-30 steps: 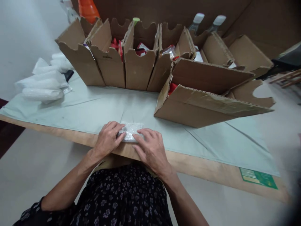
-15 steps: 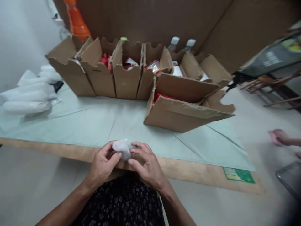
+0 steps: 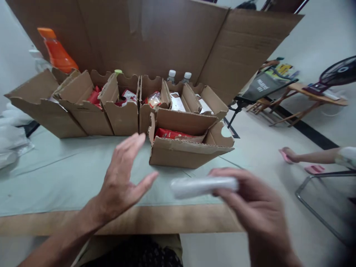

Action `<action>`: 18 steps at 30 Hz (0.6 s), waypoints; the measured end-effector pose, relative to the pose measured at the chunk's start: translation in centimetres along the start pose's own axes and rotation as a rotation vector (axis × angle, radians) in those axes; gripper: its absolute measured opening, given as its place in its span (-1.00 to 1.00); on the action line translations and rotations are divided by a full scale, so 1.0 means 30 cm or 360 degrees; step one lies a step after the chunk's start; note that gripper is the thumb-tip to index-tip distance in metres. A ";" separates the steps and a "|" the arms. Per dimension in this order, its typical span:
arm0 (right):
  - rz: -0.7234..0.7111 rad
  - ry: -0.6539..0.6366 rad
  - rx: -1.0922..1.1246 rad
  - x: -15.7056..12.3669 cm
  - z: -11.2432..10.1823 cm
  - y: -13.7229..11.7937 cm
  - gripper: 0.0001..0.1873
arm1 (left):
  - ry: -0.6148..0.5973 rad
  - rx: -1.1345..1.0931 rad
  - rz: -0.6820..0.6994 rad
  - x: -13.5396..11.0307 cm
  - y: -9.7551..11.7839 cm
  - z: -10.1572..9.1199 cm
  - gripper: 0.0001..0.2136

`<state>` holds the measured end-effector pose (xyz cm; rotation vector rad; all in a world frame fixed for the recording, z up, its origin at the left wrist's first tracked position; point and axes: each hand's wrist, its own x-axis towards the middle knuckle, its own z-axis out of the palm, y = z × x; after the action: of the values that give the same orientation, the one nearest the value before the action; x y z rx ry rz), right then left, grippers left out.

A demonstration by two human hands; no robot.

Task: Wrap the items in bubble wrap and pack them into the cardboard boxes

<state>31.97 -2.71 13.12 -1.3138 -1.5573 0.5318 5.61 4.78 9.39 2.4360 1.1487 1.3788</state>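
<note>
My right hand (image 3: 247,200) pinches one end of a white wrapped roll (image 3: 201,186), which looks like bubble wrap and is blurred. The roll lies nearly level in the air over the table's front part. To its left, my left hand (image 3: 122,176) is raised with fingers stretched and thumb apart, holding nothing. Just beyond the roll stands an open cardboard box (image 3: 189,155) with a red packet (image 3: 174,134) inside. Whatever the roll wraps, if anything, is hidden.
Several open cardboard boxes (image 3: 125,118) holding packets form a row at the back. Clear-wrapped white rolls (image 3: 11,137) lie at left. An orange bottle (image 3: 59,55) and a tall cardboard panel (image 3: 178,40) stand behind. Another person's leg (image 3: 317,157) shows at right.
Both hands held the roll near the table edge; now my left hand has let go and is up at left. My right hand has carried the roll right. The view has shifted.
</note>
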 end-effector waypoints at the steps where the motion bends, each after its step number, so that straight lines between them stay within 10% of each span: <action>1: -0.0039 0.0220 0.0025 0.038 -0.045 -0.011 -0.83 | 0.0025 0.0037 0.0048 0.053 -0.016 0.017 -0.37; 5: -0.0200 0.0534 -0.0074 0.197 -0.161 -0.030 -0.75 | -0.0217 -0.0005 0.0082 0.131 -0.039 0.091 -0.76; 9: -0.0211 -0.0013 -0.0343 0.333 -0.136 -0.013 -0.86 | -0.0240 -0.0088 0.0042 0.072 -0.022 0.119 -0.71; 18: -0.0223 -0.1325 -0.1239 0.512 0.203 0.056 -0.92 | -0.0193 -0.0163 0.0007 0.089 -0.024 0.141 -0.74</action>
<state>28.65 13.43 15.35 -1.6205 -2.7129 0.4089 9.28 8.12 8.47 2.4148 1.0198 1.2390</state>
